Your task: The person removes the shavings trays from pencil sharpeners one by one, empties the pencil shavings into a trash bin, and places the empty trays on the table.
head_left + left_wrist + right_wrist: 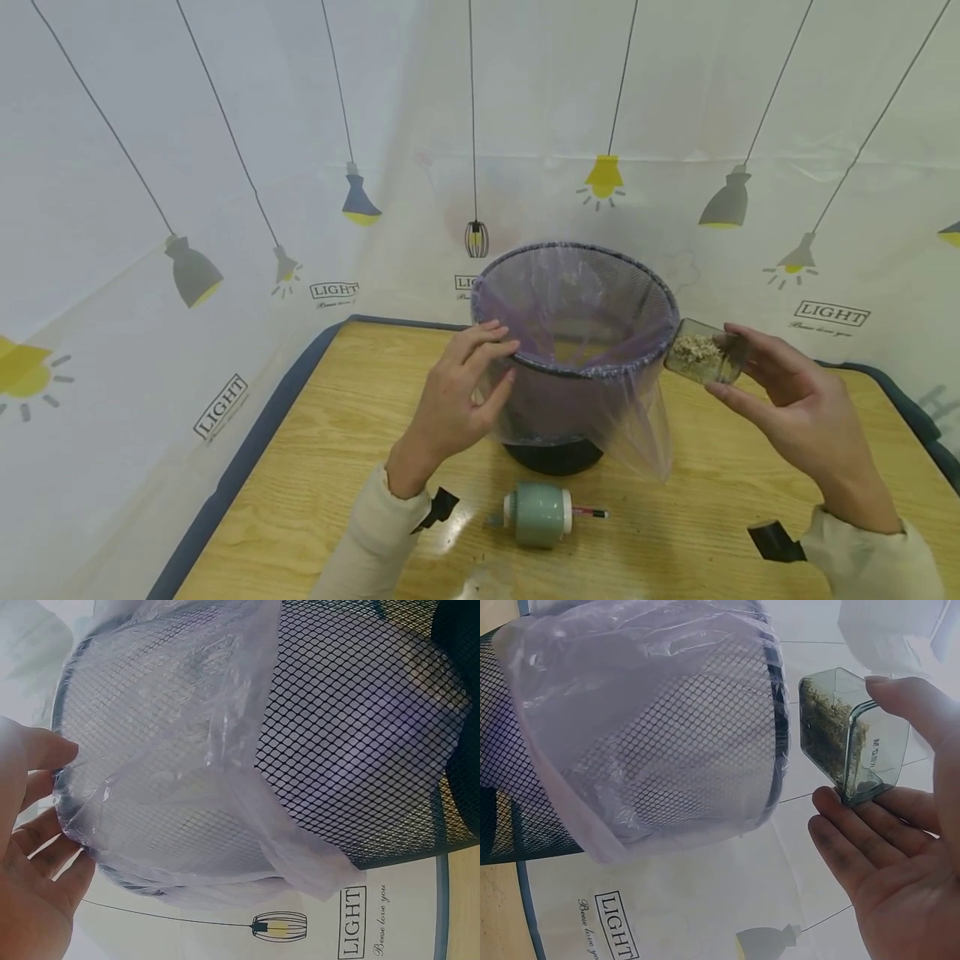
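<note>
A black mesh wastebasket stands upright on the table, lined with a thin purple plastic bag folded over its rim. My left hand holds the near left of the rim, fingertips over the edge and thumb outside; the left wrist view shows these fingers at the bagged rim. Between thumb and fingers, my right hand pinches a clear sharpener shavings box, tilted beside the basket's right rim. Pale pencil shavings lie in it. A green pencil sharpener rests in front of the basket.
A pencil sticks out to the right of the sharpener. The wooden table has a dark blue edge. Behind it hangs a pale sheet printed with lamps. Dark specks lie near the front.
</note>
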`<state>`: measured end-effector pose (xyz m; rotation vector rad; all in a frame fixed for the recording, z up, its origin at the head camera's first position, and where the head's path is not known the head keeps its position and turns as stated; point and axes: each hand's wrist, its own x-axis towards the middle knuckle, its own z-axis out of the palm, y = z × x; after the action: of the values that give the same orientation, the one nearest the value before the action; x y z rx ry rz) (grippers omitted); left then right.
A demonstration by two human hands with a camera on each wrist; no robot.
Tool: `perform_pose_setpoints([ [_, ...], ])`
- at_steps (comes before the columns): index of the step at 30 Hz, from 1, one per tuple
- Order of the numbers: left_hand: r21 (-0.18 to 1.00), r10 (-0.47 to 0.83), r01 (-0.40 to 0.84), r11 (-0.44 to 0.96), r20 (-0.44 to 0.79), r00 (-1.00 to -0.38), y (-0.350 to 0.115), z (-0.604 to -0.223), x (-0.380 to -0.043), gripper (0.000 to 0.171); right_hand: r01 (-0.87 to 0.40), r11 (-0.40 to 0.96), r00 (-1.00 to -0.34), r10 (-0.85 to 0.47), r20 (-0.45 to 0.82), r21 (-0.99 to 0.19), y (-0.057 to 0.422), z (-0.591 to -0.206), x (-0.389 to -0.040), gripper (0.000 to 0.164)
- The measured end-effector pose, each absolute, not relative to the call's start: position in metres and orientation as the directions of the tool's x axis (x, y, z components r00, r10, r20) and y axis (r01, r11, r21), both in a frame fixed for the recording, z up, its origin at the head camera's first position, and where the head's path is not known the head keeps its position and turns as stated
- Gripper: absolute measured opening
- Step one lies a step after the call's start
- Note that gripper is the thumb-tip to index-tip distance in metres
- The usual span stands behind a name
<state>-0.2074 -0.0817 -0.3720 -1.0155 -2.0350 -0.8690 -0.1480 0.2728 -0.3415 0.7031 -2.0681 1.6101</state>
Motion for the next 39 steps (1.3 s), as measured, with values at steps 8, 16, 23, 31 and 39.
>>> perform_pose_setpoints([
  [8,0.239,0.382,0.846,0.477,0.810,-0.444,-0.082,-0.372,-0.208,0.029,-0.598,0.308,-0.795,-0.115,0.596,-0.740,0.266,-0.332,-0.152,0.062],
  [16,0.247,0.385,0.839,0.484,0.801,-0.458,-0.082,-0.371,-0.207,0.029,-0.595,0.336,-0.796,-0.122,0.592,-0.730,0.260,-0.327,-0.156,0.063],
  [23,0.248,0.386,0.838,0.486,0.800,-0.460,-0.082,-0.371,-0.206,0.029,-0.583,0.399,-0.800,-0.131,0.586,-0.707,0.255,-0.324,-0.161,0.064],
  [31,0.253,0.387,0.834,0.491,0.794,-0.469,-0.082,-0.371,-0.206,0.030,-0.552,0.447,-0.815,-0.112,0.569,-0.704,0.249,-0.321,-0.166,0.063],
  [39,0.245,0.389,0.836,0.491,0.797,-0.462,-0.083,-0.370,-0.206,0.030,-0.529,0.459,-0.831,-0.108,0.546,-0.714,0.245,-0.319,-0.174,0.062],
])
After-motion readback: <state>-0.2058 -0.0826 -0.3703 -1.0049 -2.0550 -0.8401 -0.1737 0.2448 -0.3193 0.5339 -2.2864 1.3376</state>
